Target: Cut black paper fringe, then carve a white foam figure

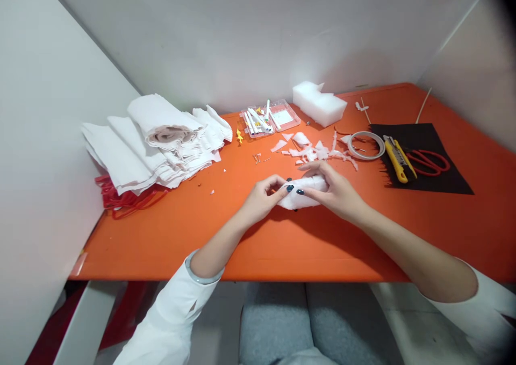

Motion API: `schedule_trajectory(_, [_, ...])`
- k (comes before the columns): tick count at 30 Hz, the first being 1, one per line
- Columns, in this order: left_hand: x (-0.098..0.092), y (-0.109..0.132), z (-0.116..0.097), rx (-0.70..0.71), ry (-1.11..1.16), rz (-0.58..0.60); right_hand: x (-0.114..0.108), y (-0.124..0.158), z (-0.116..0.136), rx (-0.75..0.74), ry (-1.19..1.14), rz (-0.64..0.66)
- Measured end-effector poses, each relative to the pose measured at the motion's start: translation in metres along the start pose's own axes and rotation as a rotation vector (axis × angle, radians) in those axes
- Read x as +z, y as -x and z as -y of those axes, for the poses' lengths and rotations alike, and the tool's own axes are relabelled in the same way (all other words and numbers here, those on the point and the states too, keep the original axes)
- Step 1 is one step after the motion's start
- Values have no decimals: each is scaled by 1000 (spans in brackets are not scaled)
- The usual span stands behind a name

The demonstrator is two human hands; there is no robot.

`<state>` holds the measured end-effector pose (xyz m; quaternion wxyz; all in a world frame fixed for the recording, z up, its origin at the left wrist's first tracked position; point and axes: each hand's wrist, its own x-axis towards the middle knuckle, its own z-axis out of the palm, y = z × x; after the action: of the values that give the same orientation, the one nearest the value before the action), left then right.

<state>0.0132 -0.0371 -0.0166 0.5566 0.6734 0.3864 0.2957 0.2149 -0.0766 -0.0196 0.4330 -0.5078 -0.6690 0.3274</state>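
Observation:
A small white foam piece with dark bits on its edges is held just above the orange table. My left hand pinches its left end between thumb and fingers. Around its right end my right hand is closed, the thumb on the near face and the fingers over the top. White foam scraps lie just beyond the hands. The underside of the held piece is hidden.
At left are stacked white paper sheets over red plastic. Behind stand a marker case and a foam block. To the right, a tape roll, yellow cutter and red-handled scissors lie by black paper.

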Motion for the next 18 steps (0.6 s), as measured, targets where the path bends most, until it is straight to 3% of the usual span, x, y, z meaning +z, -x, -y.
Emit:
schedule_trajectory(5, [0, -3, 3, -46, 139, -48, 1, -1, -3, 50, -42, 16])
schedule_trajectory(11, [-1, -6, 12, -49, 164, 7, 2, -5, -15, 136, -221, -25])
schedule_trajectory(15, [-6, -7, 16, 20, -23, -166, 2, -7, -16, 130, -299, -44])
schedule_trajectory(18, [-12, -7, 12, 256, -258, -309, 1, -7, -13, 114, -271, -43])
